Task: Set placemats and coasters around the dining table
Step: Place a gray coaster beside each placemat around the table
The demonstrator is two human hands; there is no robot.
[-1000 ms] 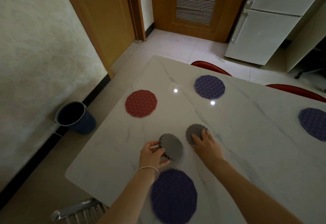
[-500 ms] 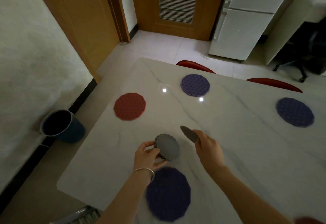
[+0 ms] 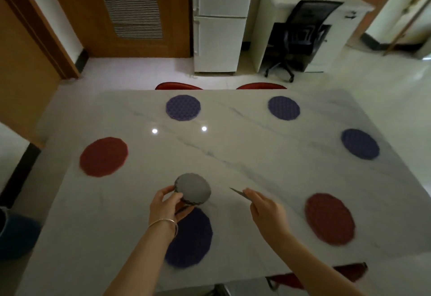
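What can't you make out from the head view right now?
- How many gray coasters are in the stack: left hand covers its side.
- The single coaster in the right hand: seen edge-on, blurred.
- Near purple placemat: partly behind the left forearm.
- Red chair: cut off by the table edge.

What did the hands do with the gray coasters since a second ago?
The right hand picked up the single gray coaster it had been pressing flat on the table; it now holds it off the surface, seen nearly edge-on. The left hand kept its grip on the stack of gray coasters. The view swung right, showing more placemats; none of them seem to have moved.
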